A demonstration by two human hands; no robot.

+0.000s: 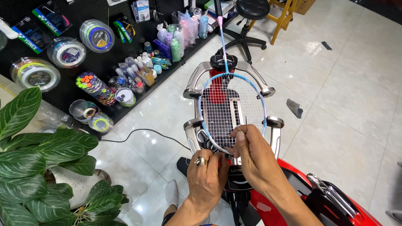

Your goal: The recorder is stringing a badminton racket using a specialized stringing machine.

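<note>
Two hands, left hand point(206, 175), right hand point(251, 157), racket point(231, 109)

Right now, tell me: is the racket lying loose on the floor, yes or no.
No, the racket sits clamped in the stringing machine, with both hands at its near rim.

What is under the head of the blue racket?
Under the blue racket, the silver and red stringing machine shows through the strings. The left hand and right hand cover the near rim, so what lies beneath there cannot be seen.
</note>
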